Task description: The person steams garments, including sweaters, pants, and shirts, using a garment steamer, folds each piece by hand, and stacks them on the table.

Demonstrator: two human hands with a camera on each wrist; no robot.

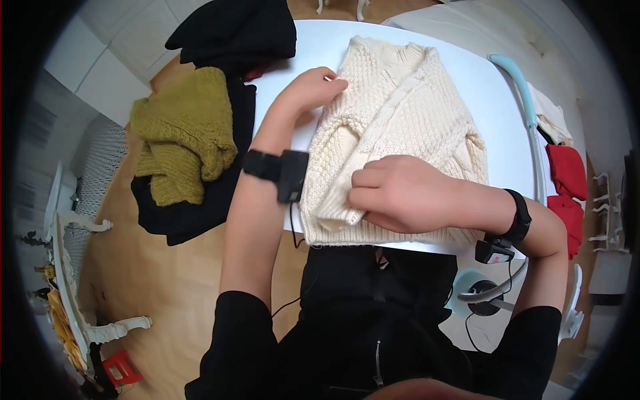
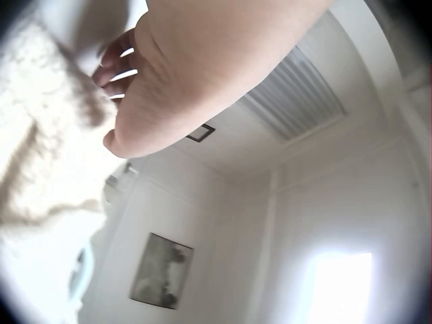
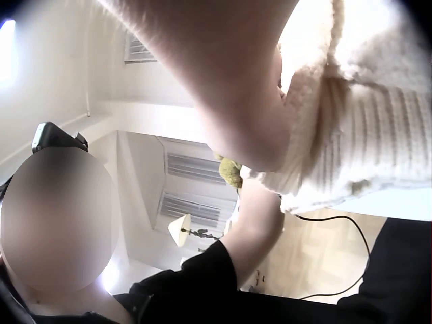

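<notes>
A cream knitted cardigan (image 1: 400, 127) lies spread on the white board (image 1: 317, 50), its ribbed hem along the near edge. My left hand (image 1: 312, 90) is at the garment's upper left edge, fingertips touching the knit. In the left wrist view, the fingers of that hand are loosely bent beside the cream knit (image 2: 47, 148). My right hand (image 1: 407, 193) lies over the lower middle, fingers curled on a folded-over sleeve near its ribbed cuff (image 1: 340, 212). From the right wrist, ribbed knit (image 3: 378, 135) shows close beside the palm; the fingertips are hidden.
Left of the board, an olive knit (image 1: 187, 133) lies on black clothing (image 1: 180, 223). Another black garment (image 1: 237, 37) sits on the far left corner. A pale blue hose (image 1: 517, 80) runs along the right side, near folded red cloth (image 1: 567, 173). A black cable (image 1: 295, 230) hangs near the front edge.
</notes>
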